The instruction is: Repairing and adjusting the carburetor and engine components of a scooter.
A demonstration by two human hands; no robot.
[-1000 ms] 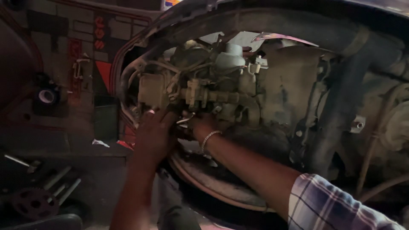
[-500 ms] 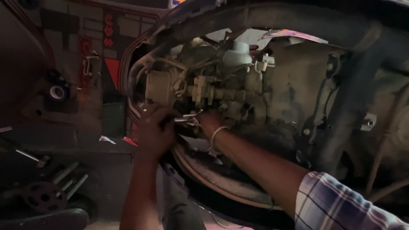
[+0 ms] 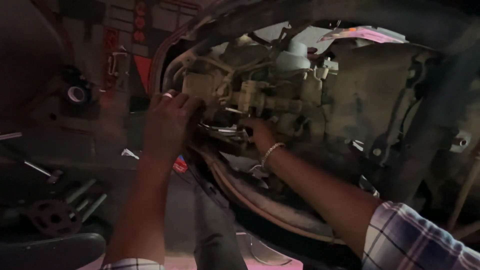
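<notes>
The workshop is dim, its concrete floor (image 3: pixel 100 150) strewn at the left with a toothed sprocket (image 3: pixel 54 217), loose metal rods (image 3: pixel 85 197) and a roll of tape (image 3: pixel 76 94) farther back. Right of that litter an opened vehicle body (image 3: pixel 400 100) exposes a grimy carburettor assembly (image 3: pixel 260 97) under a pale cap (image 3: pixel 292 52). The left hand (image 3: pixel 170 122), a ring on one finger, reaches up with its fingers curled against the assembly's left side; whether it grips anything I cannot tell. The right hand (image 3: pixel 257 132), bracelet at the wrist, is closed on a thin metal tool (image 3: pixel 222 131) just beneath the assembly, its plaid sleeve (image 3: pixel 415 240) trailing down to the right.
</notes>
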